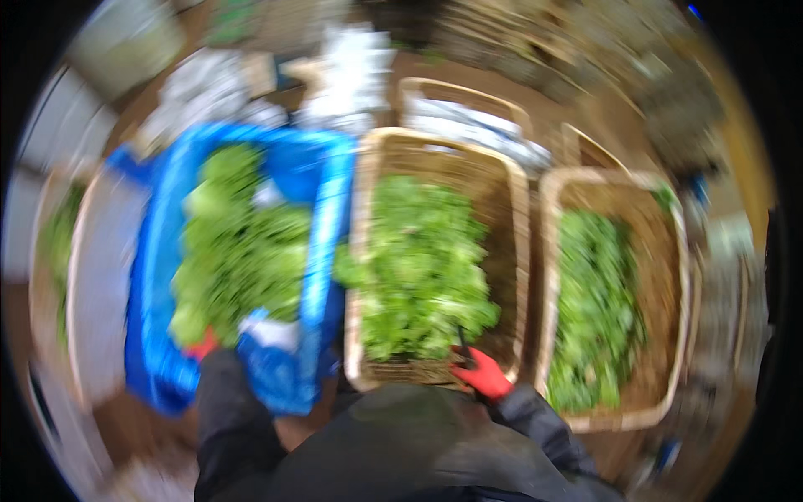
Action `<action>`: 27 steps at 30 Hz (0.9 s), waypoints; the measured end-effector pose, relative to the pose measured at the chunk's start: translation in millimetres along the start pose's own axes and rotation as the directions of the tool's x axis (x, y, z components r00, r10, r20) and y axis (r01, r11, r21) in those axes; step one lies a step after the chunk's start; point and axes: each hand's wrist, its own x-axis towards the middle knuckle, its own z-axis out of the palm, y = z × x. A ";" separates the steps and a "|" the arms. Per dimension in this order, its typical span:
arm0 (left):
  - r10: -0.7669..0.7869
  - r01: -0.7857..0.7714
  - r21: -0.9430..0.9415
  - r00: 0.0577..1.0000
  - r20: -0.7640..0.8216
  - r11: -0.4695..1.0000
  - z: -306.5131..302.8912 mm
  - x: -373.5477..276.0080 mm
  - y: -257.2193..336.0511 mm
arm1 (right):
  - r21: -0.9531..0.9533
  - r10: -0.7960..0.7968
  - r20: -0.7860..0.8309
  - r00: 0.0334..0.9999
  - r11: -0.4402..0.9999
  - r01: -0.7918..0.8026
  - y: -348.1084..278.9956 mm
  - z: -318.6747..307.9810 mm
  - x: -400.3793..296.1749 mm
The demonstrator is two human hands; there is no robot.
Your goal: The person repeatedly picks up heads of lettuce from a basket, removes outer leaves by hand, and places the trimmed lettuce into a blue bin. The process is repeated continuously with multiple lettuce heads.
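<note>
My left hand (202, 345), in a red glove, is at the near left inside of a crate lined with blue plastic (168, 251), against the lower edge of the leafy green heads (238, 245). The forearm and blur hide its fingers. My right hand (486, 374), also gloved in red, is closed around the dark handle of a tool (463, 342), whose kind I cannot tell. It is at the near rim of the tan plastic crate (521, 251) in the middle, beside the leafy greens (420, 270) that fill its left part.
On the right a tan crate (680, 282) holds darker leafy greens (590, 314). Another crate (75, 251) with greens is at the far left. Beyond the crates lie white plastic bags (351, 69) and a tan crate (464, 88) with white plastic in it.
</note>
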 end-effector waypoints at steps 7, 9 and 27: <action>-0.409 0.443 -0.013 0.837 0.363 0.896 -51.5 22.9 13.4 | -0.556 -0.552 -0.349 0.757 0.772 0.307 17.0 -163.5 40.5; -0.371 0.318 0.192 0.821 0.435 0.929 -85.0 29.8 28.2 | -0.623 -0.547 -0.435 0.715 0.756 0.199 -23.7 -236.8 58.4; 0.901 0.352 -0.889 0.212 0.379 0.291 -126.1 -159.2 845.9 | -0.664 -0.526 -0.654 0.543 0.743 -0.079 118.2 -359.5 20.9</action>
